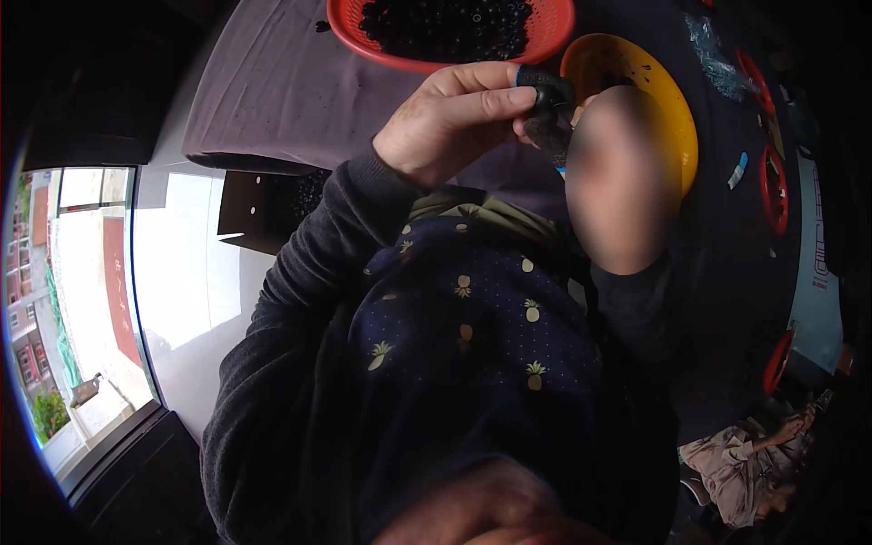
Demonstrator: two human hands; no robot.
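My left hand [454,116] is closed in a pinch, with a small dark round piece [543,97] between thumb and forefinger. A dark covering with a blue edge wraps that forefinger. Close against it is my right hand [618,186], mostly smeared by a blur. Its dark-covered fingertip, also edged in blue, meets the left fingertips, and whatever it grips is hidden. Beyond the left hand stands a red basket [436,65] with many small black round pieces [445,25]. A yellow bowl [683,136], with dark bits inside, sits behind the right hand.
A dark cloth covers the table [263,100]. Below its left edge is an open cardboard box [238,209] holding dark pieces. Clear plastic wrap [716,59] and several red containers [774,186] lie at the right. Another person [740,468] shows at lower right.
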